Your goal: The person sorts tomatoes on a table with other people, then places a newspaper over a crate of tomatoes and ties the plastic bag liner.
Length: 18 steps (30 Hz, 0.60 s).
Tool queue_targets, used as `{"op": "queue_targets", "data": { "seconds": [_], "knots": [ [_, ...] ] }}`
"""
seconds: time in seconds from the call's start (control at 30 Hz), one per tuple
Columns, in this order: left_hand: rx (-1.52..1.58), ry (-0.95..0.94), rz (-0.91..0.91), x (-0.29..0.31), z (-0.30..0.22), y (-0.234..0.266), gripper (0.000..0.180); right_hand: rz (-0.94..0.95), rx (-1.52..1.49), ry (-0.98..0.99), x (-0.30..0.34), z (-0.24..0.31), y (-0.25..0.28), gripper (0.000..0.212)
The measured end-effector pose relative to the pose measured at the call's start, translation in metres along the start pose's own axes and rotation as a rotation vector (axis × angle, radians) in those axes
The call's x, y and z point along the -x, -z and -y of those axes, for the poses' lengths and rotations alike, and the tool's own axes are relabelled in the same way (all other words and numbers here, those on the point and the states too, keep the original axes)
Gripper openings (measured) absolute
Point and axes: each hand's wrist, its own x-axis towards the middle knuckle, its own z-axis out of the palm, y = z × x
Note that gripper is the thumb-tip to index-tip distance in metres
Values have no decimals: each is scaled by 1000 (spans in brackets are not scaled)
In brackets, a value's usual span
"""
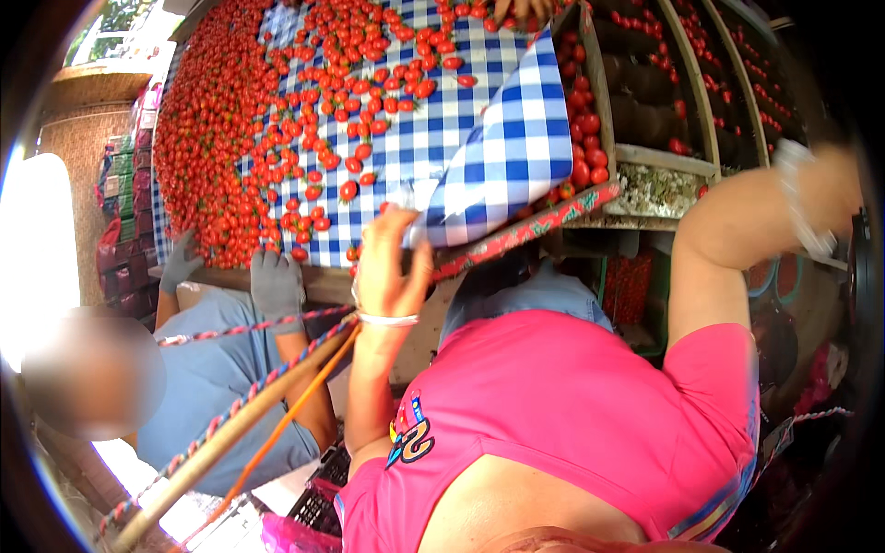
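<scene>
My left hand [392, 263] is at the near edge of a blue-and-white checkered cloth [415, 152]. Its thumb stands apart from the bent fingers, and the fingertips reach the cloth beside a few small red tomatoes [348, 191]. Just right of that hand, a flap of the cloth [516, 138] rises and folds over. Far out at the right rim is my raised right hand [834, 189], blurred and partly lost in the dark border, with a whitish band [800, 198] around the wrist. No held object can be made out there.
A dense heap of tomatoes [207, 138] covers the cloth's left side. Wooden sorting channels [645, 111] with tomatoes stand right. A co-worker's gloved hands [277, 281] rest at the left edge; another person's hand [524, 11] is at the far side. A pole with ropes [235, 433] crosses lower left.
</scene>
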Motion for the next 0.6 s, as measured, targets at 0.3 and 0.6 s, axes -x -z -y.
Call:
{"op": "queue_targets", "data": {
  "seconds": [0.3, 0.6],
  "knots": [
    [46, 252, 173, 18, 42, -26, 40, 941, 1051, -882, 87, -233, 15, 34],
    [56, 229, 144, -5, 43, 5, 19, 1070, 1534, -1196, 64, -290, 82, 22]
  ]
}}
